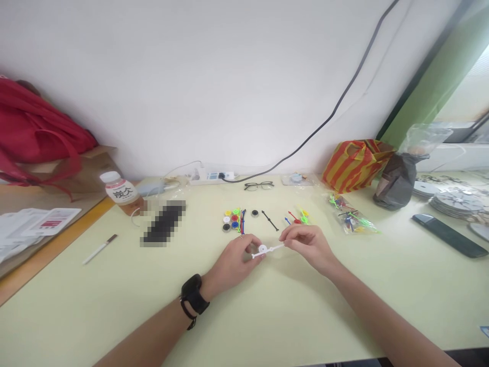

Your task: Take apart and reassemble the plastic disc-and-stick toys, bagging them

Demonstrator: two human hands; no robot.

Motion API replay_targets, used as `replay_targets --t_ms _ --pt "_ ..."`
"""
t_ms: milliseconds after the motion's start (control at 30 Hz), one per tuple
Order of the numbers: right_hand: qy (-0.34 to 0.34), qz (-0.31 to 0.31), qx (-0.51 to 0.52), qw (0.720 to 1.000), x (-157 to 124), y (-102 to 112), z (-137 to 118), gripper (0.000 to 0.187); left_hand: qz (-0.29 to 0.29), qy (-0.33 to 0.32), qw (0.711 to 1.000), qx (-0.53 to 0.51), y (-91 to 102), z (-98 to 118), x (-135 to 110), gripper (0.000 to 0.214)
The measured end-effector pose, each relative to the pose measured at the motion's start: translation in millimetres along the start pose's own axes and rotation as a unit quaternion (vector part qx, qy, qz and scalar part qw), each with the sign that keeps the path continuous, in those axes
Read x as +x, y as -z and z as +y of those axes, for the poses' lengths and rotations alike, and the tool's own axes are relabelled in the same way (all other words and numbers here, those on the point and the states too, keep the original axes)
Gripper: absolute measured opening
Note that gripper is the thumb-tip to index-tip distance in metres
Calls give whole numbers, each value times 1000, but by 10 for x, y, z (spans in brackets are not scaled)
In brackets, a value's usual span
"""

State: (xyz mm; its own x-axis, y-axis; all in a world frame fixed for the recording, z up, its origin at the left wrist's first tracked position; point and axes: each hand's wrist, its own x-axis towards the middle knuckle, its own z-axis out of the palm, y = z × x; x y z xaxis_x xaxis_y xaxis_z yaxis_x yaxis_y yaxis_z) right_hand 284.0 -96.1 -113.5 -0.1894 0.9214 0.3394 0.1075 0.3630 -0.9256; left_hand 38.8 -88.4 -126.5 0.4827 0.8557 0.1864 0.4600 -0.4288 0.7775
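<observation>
My left hand point(235, 260), fingers curled in a pinch, holds a small white round disc point(262, 248) at its fingertips. A white plastic spinner arrow point(272, 249) runs across by the disc, its left end by my left thumb. The thumb and fingers of my right hand point(307, 247) are closed on the arrow's other end. Whether disc and arrow are joined cannot be seen. Beyond the hands lie a black arrow point(270, 220) and a black disc point(255, 213). Coloured discs point(231, 219) and arrows point(243, 221) are grouped at left; more coloured pieces point(296, 218) lie behind my right hand.
Plastic bags of coloured arrows point(349, 214) lie to the right, near a phone point(449, 234) and stacked metal discs point(456, 201). Glasses point(259, 186) and a power strip point(212, 177) are along the wall. On the left are a bottle point(121, 192) and a pen point(100, 249).
</observation>
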Motion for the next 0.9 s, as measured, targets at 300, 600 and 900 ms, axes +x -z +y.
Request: replay_targets --t_ms 300,600,900 --pt "11 -32 -45 998 -28 -107 59 13 -31 25 982 -183 -30 1 23 32" --pt "25 -10 -98 995 -50 -125 20 10 -44 64 964 -255 -24 -9 26 27" --pt "-125 -86 132 980 -107 -270 -15 34 35 27 961 -272 35 44 59 22"
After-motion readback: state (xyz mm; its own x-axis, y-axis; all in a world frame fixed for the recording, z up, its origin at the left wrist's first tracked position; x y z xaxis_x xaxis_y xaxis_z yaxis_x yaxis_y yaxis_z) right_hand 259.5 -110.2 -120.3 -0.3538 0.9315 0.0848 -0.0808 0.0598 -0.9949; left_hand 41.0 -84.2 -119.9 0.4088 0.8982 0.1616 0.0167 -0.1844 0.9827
